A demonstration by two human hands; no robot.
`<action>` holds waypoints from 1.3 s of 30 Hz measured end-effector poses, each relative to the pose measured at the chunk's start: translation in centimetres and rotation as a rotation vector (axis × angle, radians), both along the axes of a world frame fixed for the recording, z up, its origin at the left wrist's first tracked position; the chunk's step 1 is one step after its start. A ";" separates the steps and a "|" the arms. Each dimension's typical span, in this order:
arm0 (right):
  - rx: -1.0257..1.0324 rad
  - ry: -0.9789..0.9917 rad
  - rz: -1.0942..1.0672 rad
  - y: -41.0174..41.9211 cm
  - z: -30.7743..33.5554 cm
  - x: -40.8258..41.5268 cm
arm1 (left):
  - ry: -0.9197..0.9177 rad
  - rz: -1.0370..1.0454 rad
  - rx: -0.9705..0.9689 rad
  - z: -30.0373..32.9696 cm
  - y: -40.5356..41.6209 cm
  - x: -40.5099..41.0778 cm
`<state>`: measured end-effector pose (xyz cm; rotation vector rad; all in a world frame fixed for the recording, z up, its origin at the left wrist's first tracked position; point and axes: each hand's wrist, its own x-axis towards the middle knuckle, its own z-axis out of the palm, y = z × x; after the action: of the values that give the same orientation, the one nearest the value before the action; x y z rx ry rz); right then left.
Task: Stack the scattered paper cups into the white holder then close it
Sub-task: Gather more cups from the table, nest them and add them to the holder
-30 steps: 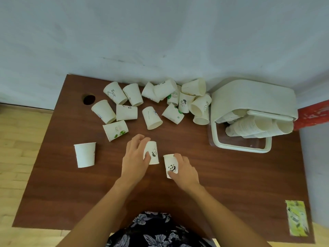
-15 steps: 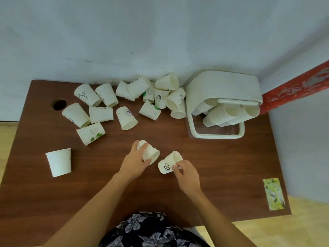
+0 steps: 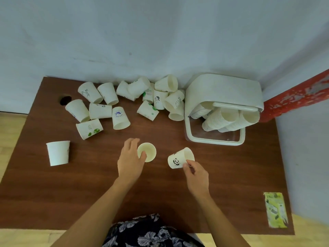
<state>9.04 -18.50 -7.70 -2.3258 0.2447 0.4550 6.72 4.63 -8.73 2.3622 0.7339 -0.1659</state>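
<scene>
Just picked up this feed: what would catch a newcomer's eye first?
The heap of paper cups tipped over along the table's far edge. Nearer, the left hand holds a plain cup, the right hand a panda cup. At far right the white holder stands open, with cup stacks inside.

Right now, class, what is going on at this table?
A person is gathering paper cups. The left hand holds a plain cup, mouth towards the camera; the right hand pinches a panda cup. Many loose cups lie scattered near the wall. The white holder stands open, stacks already inside.
</scene>
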 end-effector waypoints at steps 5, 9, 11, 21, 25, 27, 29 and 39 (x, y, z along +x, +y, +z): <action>0.030 -0.116 -0.026 -0.8 2.4 2.3 | 0.021 -0.263 0.137 -0.7 -2.4 0.1; 0.026 -0.237 0.017 -2.0 4.5 5.0 | 0.027 -0.266 0.131 -0.8 -3.4 1.3; -0.023 -0.283 0.046 -2.7 4.8 6.4 | 0.035 -0.259 0.099 -0.9 -3.7 1.8; -0.119 -0.097 0.340 -3.4 1.5 11.4 | 0.010 -0.093 0.039 -0.2 -5.0 0.6; -0.116 -0.042 0.410 -3.1 0.0 13.0 | -0.068 -0.059 0.019 1.7 -5.7 1.3; -0.131 -0.023 0.452 -3.3 -0.8 13.5 | -0.115 -0.077 0.005 3.0 -6.2 2.3; -0.113 -0.015 0.463 -3.8 -1.2 13.7 | -0.153 -0.102 0.000 4.5 -6.9 3.8; 0.058 -0.092 0.215 -8.5 -0.6 10.8 | -0.345 -0.253 -0.043 8.2 -12.1 11.3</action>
<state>19.88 -27.02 -8.31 -2.3187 -0.0632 0.4522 18.03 -7.48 -0.53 2.3512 0.2646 0.1162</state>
